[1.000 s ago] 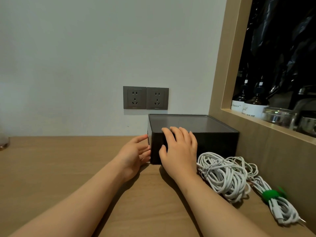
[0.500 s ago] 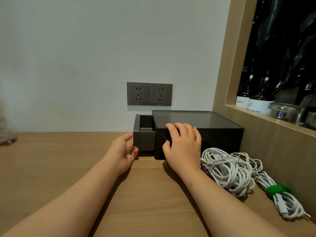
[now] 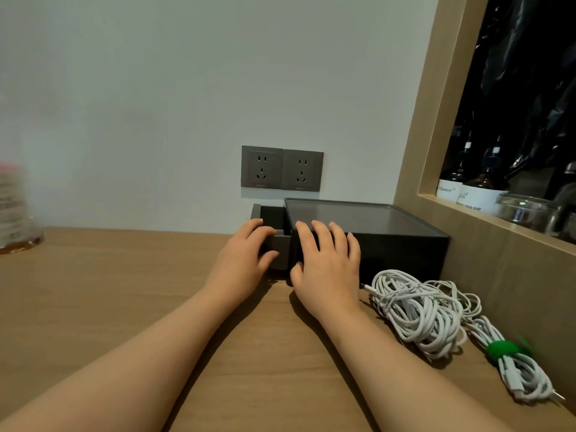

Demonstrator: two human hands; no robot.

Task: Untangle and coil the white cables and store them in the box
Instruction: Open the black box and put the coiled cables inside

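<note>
Tabletop [image 3: 124, 291], right edge: white cables [image 3: 417, 310], loose tangle, one bundle in a green tie [image 3: 501, 349]. Back right corner: box [image 3: 389, 232], cables just beside it. Right hand [image 3: 327, 263] flat, fingers straight over box edge. Left hand [image 3: 241, 260] grips protruding drawer [image 3: 280, 254]. Wall sockets [image 3: 282, 168] behind.

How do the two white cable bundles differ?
The big bundle is a thick, loose tangle with no tie; the small bundle is thinner, cinched by a green tie. The big bundle lies nearer the dark box than the small bundle. Both are white, on the desk.
</note>
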